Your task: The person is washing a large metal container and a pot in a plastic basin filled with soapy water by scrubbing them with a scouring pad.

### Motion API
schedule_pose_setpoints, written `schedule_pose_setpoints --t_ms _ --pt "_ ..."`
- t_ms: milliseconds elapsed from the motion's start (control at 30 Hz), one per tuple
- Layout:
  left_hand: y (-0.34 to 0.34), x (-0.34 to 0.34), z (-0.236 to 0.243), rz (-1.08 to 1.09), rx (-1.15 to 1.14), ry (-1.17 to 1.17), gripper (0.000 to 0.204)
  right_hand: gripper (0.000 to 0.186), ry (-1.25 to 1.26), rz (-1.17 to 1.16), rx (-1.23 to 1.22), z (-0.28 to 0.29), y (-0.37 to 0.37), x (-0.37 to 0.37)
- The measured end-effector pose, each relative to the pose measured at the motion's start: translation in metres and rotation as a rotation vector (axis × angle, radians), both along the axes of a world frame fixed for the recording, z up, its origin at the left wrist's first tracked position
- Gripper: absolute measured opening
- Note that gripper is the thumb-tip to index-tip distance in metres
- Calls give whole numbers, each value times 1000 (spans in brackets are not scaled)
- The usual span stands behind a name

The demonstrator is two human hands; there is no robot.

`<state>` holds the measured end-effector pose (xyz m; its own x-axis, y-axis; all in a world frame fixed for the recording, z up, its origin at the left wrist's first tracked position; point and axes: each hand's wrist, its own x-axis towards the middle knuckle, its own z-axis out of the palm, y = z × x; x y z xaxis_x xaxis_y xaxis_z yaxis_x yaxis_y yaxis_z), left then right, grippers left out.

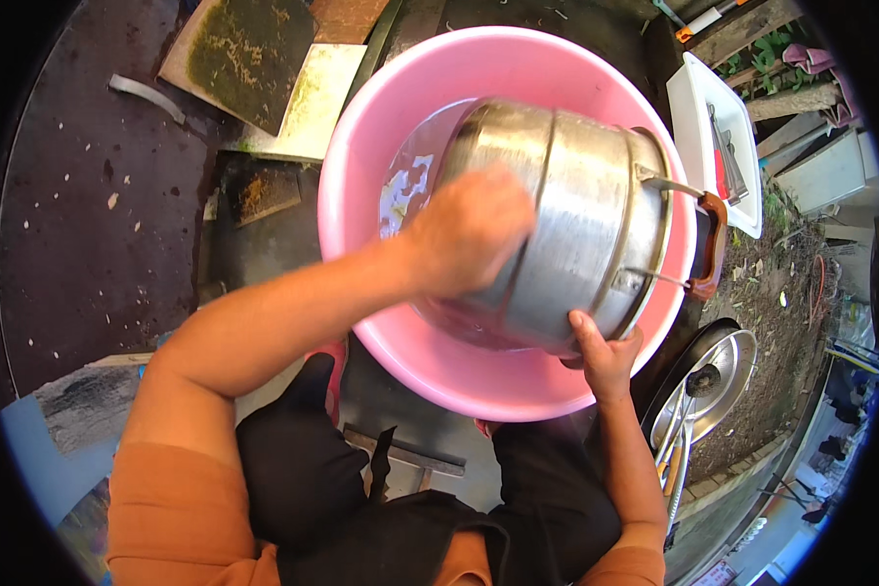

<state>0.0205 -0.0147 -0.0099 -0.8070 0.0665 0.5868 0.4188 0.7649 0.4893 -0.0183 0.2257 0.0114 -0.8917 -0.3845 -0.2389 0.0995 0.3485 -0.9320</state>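
A large steel pot (pixel 581 210) lies tilted on its side over a pink basin (pixel 498 386), its brown-handled rim turned to the right. My left hand (pixel 479 230) is closed like a fist against the pot's side, slightly blurred. Whatever its fingers hold, if anything, is hidden. Below the rim, my right hand (pixel 606 356) grips the pot's edge, thumb on the outer wall and the other fingers mostly out of sight underneath. Cloudy water (pixel 415 181) with bright reflections shows in the basin left of the pot.
At the right stands a white tray (pixel 693 98) with utensils inside. Below it, a shallow metal pan (pixel 737 376) holds a ladle and other long-handled tools. Worn boards (pixel 249 59) lean at the upper left, beside a dark tabletop (pixel 98 244). A small wooden piece (pixel 415 457) lies between my legs.
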Motion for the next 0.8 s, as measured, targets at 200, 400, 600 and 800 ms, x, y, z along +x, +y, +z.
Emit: schedule_pose_setpoints --t_ms 200,400,600,800 --pt "4 -60 7 326 211 -59 23 19 -8 -39 -51 -1 -11 -1" --pt "-8 9 22 -59 33 -292 60 16 -35 -41 -51 -9 -3 -1" --pt "-23 18 6 -200 -108 -63 42 15 -33 23 -7 -13 7 0" --pt "-33 -75 -1 217 -112 86 17 21 15 70 33 -25 9 0"
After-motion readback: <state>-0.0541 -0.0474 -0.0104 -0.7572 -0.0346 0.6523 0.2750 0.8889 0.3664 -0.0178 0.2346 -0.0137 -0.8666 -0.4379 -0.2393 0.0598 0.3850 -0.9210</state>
